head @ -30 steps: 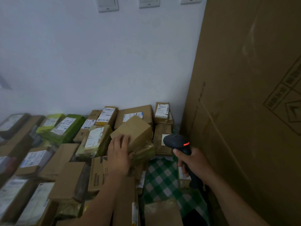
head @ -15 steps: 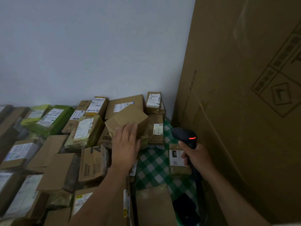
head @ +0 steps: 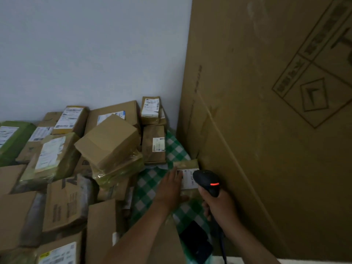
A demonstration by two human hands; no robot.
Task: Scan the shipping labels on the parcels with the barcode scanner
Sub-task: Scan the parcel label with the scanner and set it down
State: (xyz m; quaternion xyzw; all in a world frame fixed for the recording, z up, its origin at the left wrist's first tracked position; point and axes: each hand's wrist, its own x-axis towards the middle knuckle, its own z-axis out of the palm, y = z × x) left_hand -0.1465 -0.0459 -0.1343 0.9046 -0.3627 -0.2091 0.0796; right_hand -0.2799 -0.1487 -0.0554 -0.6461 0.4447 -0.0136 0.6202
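Near edge: dark flat item [head: 196, 242], kind unclear, lying on a green checked cloth [head: 150, 189].

Right hand [head: 219, 206]: fingers wrapped round the grip of the scanner [head: 206, 181]. Its red light is lit and its head hangs just over the label.

Left hand [head: 170, 189]: fingers [head: 177, 176] straight and together, laid on the small parcel [head: 185, 164].

Small parcel: flat on the cloth, touching the big carton [head: 266, 130] at right. Its white label [head: 189, 178] faces up, and the left edge sits under the fingertips.

Middle: plain box [head: 110, 141], tilted, perched on a taped bundle [head: 118, 170].

Far: labelled parcels [head: 150, 107] along the wall [head: 95, 54].

Risks: the fingertips may hide part of the barcode. The scanner head looks very close, so the read may fail. The tilted box may slide if the heap is nudged.
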